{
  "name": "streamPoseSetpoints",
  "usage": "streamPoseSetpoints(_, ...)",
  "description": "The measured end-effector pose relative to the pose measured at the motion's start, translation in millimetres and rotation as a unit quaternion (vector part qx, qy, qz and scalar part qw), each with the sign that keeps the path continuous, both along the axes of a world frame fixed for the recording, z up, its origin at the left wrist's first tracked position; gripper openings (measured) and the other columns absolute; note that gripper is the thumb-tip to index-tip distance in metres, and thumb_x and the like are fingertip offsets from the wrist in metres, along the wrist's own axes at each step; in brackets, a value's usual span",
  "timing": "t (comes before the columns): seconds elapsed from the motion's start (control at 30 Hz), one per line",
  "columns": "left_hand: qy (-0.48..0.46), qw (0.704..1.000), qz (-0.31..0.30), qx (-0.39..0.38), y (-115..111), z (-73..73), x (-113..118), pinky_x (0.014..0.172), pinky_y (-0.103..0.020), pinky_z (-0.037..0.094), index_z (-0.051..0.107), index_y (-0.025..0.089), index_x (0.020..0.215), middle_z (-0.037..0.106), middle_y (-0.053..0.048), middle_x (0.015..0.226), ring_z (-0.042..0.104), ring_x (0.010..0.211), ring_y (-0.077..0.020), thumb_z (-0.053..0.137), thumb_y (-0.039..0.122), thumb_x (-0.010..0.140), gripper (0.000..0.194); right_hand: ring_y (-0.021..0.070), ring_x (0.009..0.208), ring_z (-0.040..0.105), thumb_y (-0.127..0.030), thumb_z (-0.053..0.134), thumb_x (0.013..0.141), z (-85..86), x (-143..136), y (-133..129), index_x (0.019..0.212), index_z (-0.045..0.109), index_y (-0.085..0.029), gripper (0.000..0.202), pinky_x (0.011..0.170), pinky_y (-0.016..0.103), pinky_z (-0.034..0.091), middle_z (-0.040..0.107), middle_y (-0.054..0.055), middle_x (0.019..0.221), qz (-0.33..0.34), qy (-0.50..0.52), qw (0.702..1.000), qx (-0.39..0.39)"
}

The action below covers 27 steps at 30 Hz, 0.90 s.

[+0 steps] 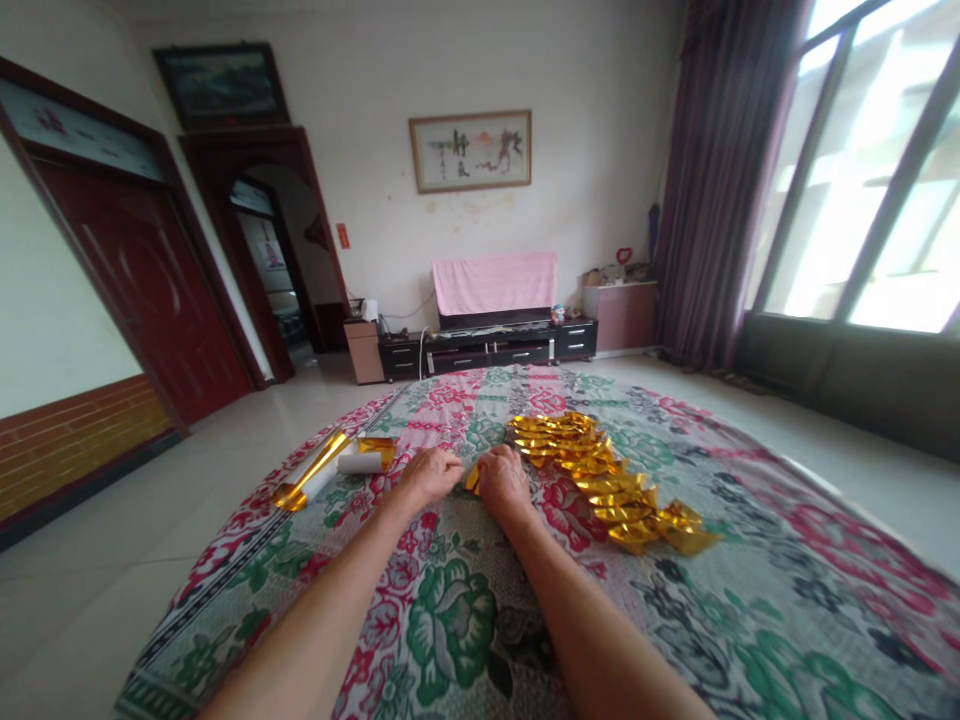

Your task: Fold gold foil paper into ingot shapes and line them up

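A small piece of gold foil paper (472, 481) shows between my hands, low against the tablecloth. My right hand (505, 482) is closed over its right side, fingers bent and covering most of it. Just left of it, my left hand (432, 474) has its fingertips pinched together; whether anything is in them is hidden. Beyond my right hand, several folded gold foil ingots (628, 490) lie in a curved, overlapping row. Left of my left hand lie curled gold foil sheets (313, 474) with white backs, one of them a smaller roll (363, 460).
The round table wears a flowered cloth (450, 610) in red, green and grey. Past its far edge stand a low black cabinet (466, 358) and a pink cloth (495, 284) draped over something. A dark curtain (724, 190) and window are at right, doors at left.
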<state>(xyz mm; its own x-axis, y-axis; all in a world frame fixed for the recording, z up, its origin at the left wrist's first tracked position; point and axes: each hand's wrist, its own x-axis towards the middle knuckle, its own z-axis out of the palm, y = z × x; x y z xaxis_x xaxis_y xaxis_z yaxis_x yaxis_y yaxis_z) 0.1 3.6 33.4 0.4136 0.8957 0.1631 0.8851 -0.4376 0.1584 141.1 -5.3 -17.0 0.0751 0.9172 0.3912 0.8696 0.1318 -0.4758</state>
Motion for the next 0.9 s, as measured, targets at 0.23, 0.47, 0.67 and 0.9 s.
streamPoseSetpoints(0.23, -0.029, 0.999, 0.024, -0.008, 17.7, -11.5, 24.8, 0.063, -0.025, 0.038, 0.070, 0.020, 0.078, 0.069, -0.007, 0.076, 0.060, 0.073, -0.0182, 0.046, 0.033, 0.075, 0.027, 0.0166, 0.089, 0.052, -0.016, 0.045, 0.078, 0.2, 2.6, 5.7, 0.093, 0.065, -0.019, 0.025, 0.073, 0.022, 0.038, 0.058, 0.006, 0.096, -0.007, 0.057, 0.998, 0.010)
streamPoseSetpoints(0.47, -0.079, 0.995, 0.047, -0.046, 26.1, -16.7, 20.2, 0.062, -0.023, 0.039, 0.068, 0.020, 0.082, 0.068, -0.005, 0.079, 0.060, 0.076, -0.0182, 0.052, 0.033, 0.070, 0.024, 0.0147, 0.088, 0.056, -0.005, 0.041, 0.072, -2.8, 5.4, 15.1, 0.098, 0.065, -0.015, 0.037, 0.078, 0.020, 0.040, 0.061, 0.007, 0.094, 0.002, 0.125, 0.990, 0.067)
streamPoseSetpoints(0.67, -0.148, 0.985, 0.047, -0.074, 29.3, -17.3, 14.9, 0.054, -0.023, 0.034, 0.064, 0.015, 0.064, 0.060, -0.003, 0.059, 0.056, 0.061, -0.0145, 0.036, 0.044, 0.081, 0.044, 0.0132, 0.086, 0.056, -0.010, 0.040, 0.075, 2.8, 3.0, 15.0, 0.094, 0.064, -0.015, 0.031, 0.080, 0.020, 0.041, 0.061, 0.005, 0.092, 0.055, 0.182, 0.970, 0.153)
streamPoseSetpoints(0.9, -0.356, 0.915, 0.012, -0.190, 22.0, -18.7, 6.7, 0.050, -0.020, 0.034, 0.063, 0.013, 0.076, 0.057, 0.002, 0.060, 0.047, 0.052, -0.0086, 0.053, 0.042, 0.071, 0.032, 0.0133, 0.087, 0.057, -0.019, 0.042, 0.077, 2.7, 1.9, 18.6, 0.094, 0.061, -0.016, 0.026, 0.079, 0.023, 0.045, 0.062, 0.006, 0.095, 0.075, 0.289, 0.941, 0.162)
